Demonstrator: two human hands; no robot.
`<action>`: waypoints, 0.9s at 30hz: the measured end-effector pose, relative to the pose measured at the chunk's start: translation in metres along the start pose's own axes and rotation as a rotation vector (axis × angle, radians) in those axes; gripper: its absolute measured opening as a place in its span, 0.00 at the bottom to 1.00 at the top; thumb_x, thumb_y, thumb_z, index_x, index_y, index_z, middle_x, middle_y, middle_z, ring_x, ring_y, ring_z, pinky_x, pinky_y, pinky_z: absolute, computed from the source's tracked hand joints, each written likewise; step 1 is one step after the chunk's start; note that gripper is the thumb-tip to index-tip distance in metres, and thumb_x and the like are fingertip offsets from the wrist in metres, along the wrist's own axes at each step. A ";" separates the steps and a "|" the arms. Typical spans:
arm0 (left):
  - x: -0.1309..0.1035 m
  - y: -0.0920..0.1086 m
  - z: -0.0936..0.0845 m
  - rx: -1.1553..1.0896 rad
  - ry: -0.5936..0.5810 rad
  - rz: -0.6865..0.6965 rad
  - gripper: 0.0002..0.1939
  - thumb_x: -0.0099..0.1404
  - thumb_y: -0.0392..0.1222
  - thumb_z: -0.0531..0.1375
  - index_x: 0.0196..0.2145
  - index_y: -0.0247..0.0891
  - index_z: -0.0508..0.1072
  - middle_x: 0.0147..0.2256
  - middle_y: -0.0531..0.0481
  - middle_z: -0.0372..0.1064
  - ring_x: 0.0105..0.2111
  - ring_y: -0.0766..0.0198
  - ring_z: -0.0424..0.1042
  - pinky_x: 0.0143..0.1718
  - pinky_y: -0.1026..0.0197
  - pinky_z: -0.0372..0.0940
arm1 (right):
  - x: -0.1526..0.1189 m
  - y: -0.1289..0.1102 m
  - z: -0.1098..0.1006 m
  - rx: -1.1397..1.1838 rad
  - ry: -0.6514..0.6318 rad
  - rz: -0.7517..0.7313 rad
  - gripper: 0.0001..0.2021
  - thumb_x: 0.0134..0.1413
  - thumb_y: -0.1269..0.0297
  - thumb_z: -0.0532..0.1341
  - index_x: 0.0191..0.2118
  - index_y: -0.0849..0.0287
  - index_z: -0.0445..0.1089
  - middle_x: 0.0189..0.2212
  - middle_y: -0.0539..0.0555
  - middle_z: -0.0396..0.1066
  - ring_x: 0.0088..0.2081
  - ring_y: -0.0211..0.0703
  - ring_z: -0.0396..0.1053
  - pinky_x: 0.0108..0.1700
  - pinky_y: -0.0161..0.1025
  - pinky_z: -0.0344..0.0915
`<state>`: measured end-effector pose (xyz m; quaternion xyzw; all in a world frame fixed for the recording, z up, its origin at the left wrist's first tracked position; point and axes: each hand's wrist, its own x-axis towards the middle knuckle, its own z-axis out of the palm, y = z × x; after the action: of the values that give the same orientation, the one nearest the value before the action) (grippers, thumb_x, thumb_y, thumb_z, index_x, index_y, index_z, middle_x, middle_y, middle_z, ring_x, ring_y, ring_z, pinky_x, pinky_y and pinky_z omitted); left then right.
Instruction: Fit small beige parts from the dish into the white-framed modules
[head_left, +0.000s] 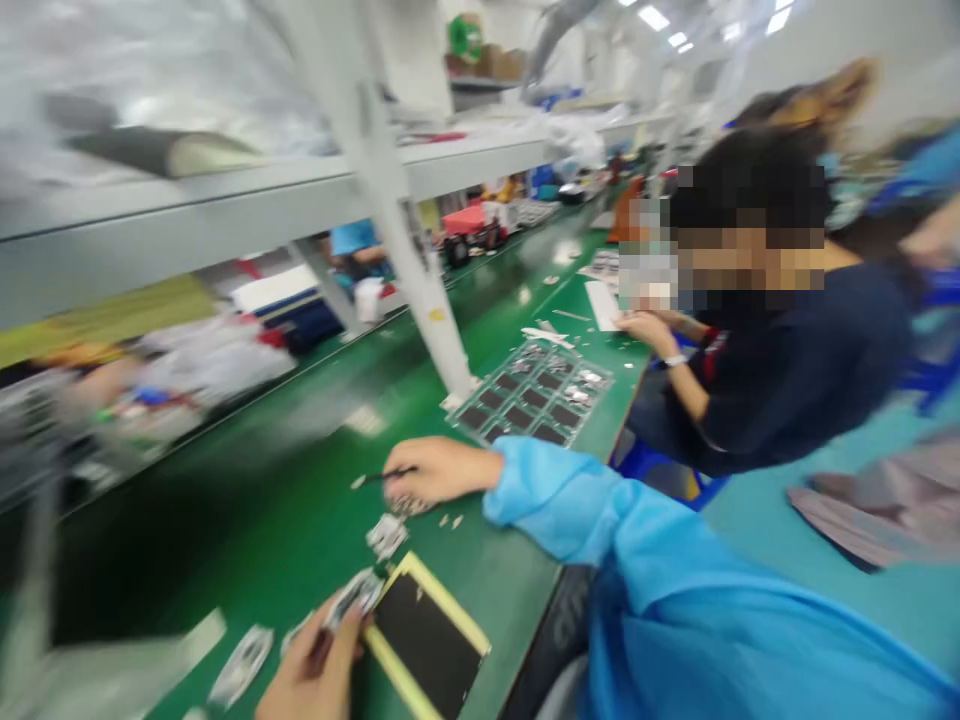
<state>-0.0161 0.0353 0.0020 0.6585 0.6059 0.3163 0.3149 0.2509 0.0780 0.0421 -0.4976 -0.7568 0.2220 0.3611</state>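
Note:
Near the table's front edge my left hand [319, 650] pinches a small silver-and-white part [356, 597], blurred so its kind does not show. Beside it lies a dark rectangular sheet with a yellow border [431, 635]. Farther along, my right hand [435, 468], in a blue sleeve, is closed around a thin black pen-like tool [390, 474] that points left and has a pale tip. Just under that hand sits a small heap of pale bits [409, 505]. Between the two hands rests another silver-white part [387, 537]. A similar oval part [241, 665] lies to the left.
A clear tray with dark rectangular compartments [532, 400] lies beyond my right hand, some holding silvery parts. A co-worker [780, 350] sits at the right. A white post [409, 230] and shelf [187, 205] stand over the green table [300, 500]. Bags and goods line the left.

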 end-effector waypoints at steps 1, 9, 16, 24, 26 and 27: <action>-0.007 -0.006 -0.004 -0.014 0.011 -0.055 0.28 0.58 0.66 0.64 0.42 0.38 0.79 0.29 0.49 0.75 0.30 0.53 0.74 0.35 0.52 0.72 | -0.002 0.007 -0.005 -0.006 -0.010 0.014 0.06 0.61 0.66 0.66 0.42 0.61 0.75 0.39 0.52 0.77 0.41 0.39 0.73 0.44 0.32 0.66; -0.019 -0.005 0.001 -0.166 -0.007 0.078 0.23 0.61 0.59 0.64 0.45 0.39 0.79 0.40 0.44 0.78 0.34 0.55 0.76 0.34 0.57 0.71 | -0.011 0.034 -0.010 -0.072 0.062 0.031 0.07 0.61 0.66 0.64 0.42 0.62 0.78 0.39 0.57 0.77 0.41 0.46 0.72 0.45 0.39 0.64; 0.015 0.000 0.000 -0.085 -0.041 0.130 0.23 0.66 0.52 0.61 0.55 0.39 0.72 0.36 0.47 0.76 0.35 0.57 0.76 0.40 0.56 0.71 | -0.010 0.025 -0.003 -0.024 0.201 0.037 0.07 0.62 0.63 0.62 0.36 0.59 0.77 0.35 0.56 0.76 0.36 0.46 0.72 0.40 0.40 0.63; 0.141 0.017 -0.028 0.109 0.012 0.008 0.25 0.62 0.50 0.66 0.52 0.32 0.72 0.39 0.39 0.73 0.36 0.53 0.76 0.42 0.53 0.70 | -0.013 0.008 0.004 0.070 0.291 -0.010 0.15 0.65 0.54 0.60 0.30 0.58 0.71 0.29 0.52 0.71 0.30 0.42 0.67 0.35 0.39 0.62; 0.135 0.020 -0.025 0.170 0.024 0.060 0.30 0.60 0.50 0.67 0.56 0.33 0.70 0.46 0.36 0.70 0.41 0.50 0.75 0.46 0.50 0.68 | -0.015 0.001 0.000 0.071 0.347 -0.040 0.20 0.65 0.51 0.58 0.25 0.58 0.66 0.26 0.51 0.67 0.29 0.40 0.64 0.34 0.39 0.60; 0.124 0.021 -0.021 0.191 -0.001 0.099 0.30 0.60 0.51 0.67 0.56 0.34 0.70 0.47 0.36 0.69 0.41 0.51 0.75 0.47 0.50 0.68 | -0.016 -0.002 -0.002 0.079 0.365 -0.046 0.22 0.66 0.50 0.58 0.23 0.57 0.63 0.25 0.51 0.66 0.29 0.40 0.63 0.34 0.39 0.60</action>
<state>-0.0123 0.1586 0.0361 0.7149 0.5997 0.2720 0.2349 0.2557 0.0623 0.0393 -0.4977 -0.6805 0.1494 0.5165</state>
